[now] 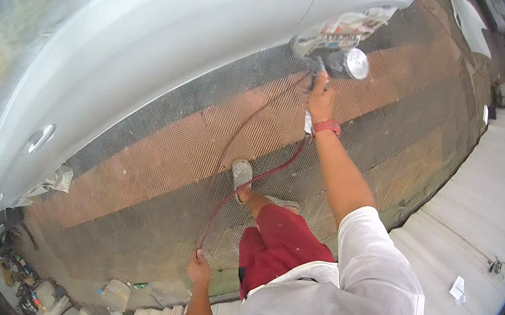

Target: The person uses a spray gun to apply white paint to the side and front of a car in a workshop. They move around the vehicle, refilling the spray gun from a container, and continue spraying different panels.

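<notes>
My right hand (321, 103) is wrapped round the handle of a paint spray gun (345, 63), with a dark cup and a pale round lid. The gun is held close to the lower side of a silvery-white car body (176, 13), and a small gap seems to part them. From the handle a red air hose (261, 176) curves down past my legs to my left hand (199, 269), whose fingers are closed on it. Printed masking paper (352, 29) covers part of the car beside the gun. My fingers hide the trigger.
Patterned red and grey tiles (165, 140) make up the floor, where my feet stand. Crumpled paper (48, 185) hangs at the car's left end. Bottles and clutter (33, 294) lie at lower left. A pale corrugated panel (469, 205) runs along the right, with a white scrap (458, 289) on it.
</notes>
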Available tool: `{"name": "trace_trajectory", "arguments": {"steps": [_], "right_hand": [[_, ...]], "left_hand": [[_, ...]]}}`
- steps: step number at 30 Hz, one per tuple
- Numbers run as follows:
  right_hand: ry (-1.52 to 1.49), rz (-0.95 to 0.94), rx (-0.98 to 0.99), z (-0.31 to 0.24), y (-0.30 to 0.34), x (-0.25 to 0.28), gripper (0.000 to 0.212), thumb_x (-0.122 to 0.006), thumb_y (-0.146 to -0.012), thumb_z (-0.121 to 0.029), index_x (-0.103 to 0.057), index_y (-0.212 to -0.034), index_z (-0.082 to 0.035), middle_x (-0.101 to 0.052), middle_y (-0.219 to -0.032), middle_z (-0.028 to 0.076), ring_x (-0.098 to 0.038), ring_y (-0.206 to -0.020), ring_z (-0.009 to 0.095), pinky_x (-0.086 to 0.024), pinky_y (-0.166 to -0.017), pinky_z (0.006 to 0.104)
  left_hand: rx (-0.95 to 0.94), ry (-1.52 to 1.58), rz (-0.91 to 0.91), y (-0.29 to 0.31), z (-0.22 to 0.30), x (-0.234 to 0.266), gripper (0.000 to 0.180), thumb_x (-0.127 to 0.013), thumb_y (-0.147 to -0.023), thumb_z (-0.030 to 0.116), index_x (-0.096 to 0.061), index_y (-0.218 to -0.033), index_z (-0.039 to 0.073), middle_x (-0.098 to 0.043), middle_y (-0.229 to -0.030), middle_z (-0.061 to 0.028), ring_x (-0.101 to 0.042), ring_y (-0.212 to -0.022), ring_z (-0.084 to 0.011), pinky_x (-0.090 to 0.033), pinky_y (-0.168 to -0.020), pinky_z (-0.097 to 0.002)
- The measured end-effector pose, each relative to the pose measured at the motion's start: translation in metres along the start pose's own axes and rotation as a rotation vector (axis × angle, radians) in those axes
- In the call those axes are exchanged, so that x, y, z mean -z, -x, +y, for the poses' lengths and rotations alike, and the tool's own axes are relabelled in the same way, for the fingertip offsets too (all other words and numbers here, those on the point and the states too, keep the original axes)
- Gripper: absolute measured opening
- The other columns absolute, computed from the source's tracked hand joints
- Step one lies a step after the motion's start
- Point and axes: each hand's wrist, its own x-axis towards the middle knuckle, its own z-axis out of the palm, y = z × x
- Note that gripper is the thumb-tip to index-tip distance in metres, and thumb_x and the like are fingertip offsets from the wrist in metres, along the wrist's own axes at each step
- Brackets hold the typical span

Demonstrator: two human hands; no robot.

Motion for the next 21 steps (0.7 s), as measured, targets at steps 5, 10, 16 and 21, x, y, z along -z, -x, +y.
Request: {"name": "trace_trajectory", "arguments": {"steps": [5,10,16,21], "right_hand": [[-0.437,-0.048,-0.296,-0.077,-0.043,0.116,0.075,-0.041,-0.110,-0.063,-0.068,-0.107,0.007,-0.073,-0.084,0.015,-0.067,-0.057,0.022,-0.050,-0.053,0.0368],[-0.559,-0.242,-0.292,-0.084,-0.083,0.175,0.080,-0.040,-0.108,-0.069,-0.067,-0.107,0.007,-0.072,-0.075,0.012,-0.058,-0.047,0.019,-0.045,-0.047,0.0344],[-0.559,-0.491,-0.188,-0.140,-0.145,0.220,0.075,-0.043,-0.108,-0.065,-0.067,-0.111,0.006,-0.067,-0.073,0.009,-0.062,-0.052,0.015,-0.047,-0.043,0.0309],[-0.363,-0.329,-0.085,-0.111,-0.257,0.267,0.069,-0.043,-0.111,-0.057,-0.069,-0.122,0.006,-0.071,-0.080,0.011,-0.069,-0.067,0.019,-0.055,-0.065,0.0359]], "left_hand": [[-0.039,0.109,0.077,0.050,0.012,-0.013,0.038,-0.051,-0.110,0.034,-0.069,-0.117,0.001,-0.071,-0.102,-0.0275,-0.067,-0.092,-0.0474,-0.050,-0.082,-0.0550],[0.125,0.138,-0.041,0.120,0.065,-0.024,0.044,-0.049,-0.111,0.039,-0.069,-0.126,0.003,-0.072,-0.110,-0.0282,-0.069,-0.100,-0.0473,-0.052,-0.089,-0.0533],[0.086,0.034,-0.129,0.199,0.090,-0.077,0.049,-0.051,-0.109,0.046,-0.071,-0.126,0.004,-0.073,-0.113,-0.0269,-0.070,-0.108,-0.0471,-0.053,-0.092,-0.0538],[0.089,0.177,-0.133,0.201,0.163,-0.105,0.049,-0.050,-0.109,0.047,-0.072,-0.121,0.004,-0.074,-0.110,-0.0266,-0.069,-0.107,-0.0481,-0.053,-0.092,-0.0524]]}}
